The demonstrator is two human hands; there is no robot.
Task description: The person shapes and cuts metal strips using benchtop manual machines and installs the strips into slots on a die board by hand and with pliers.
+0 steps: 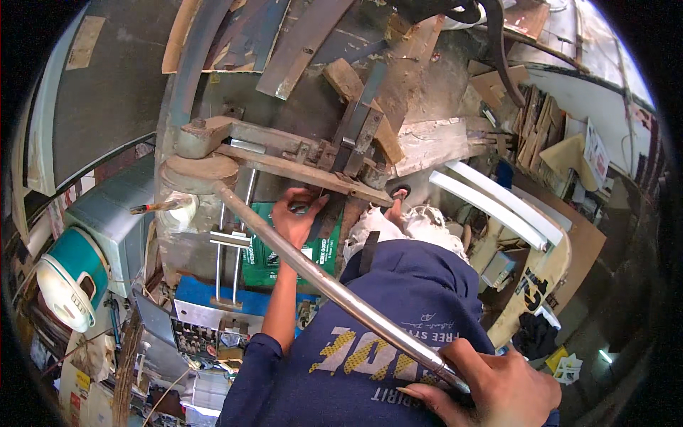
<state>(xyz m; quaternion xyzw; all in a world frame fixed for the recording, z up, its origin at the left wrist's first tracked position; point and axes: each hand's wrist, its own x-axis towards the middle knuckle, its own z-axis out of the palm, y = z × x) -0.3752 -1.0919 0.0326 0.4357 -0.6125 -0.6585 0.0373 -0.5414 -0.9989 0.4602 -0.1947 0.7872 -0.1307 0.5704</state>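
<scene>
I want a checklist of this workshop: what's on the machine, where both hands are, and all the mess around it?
Surface: rusty metal machine with a round pivot.
Job's things: long steel lever bar; flat metal strip under the clamp.
Clutter: wood offcuts, green box, white cloth.
Hands: right hand grips the bar's end; left hand touches the strip.
Cables: nothing seen.
Surroundings: teal and white appliance, white slats, stacked boards.
</scene>
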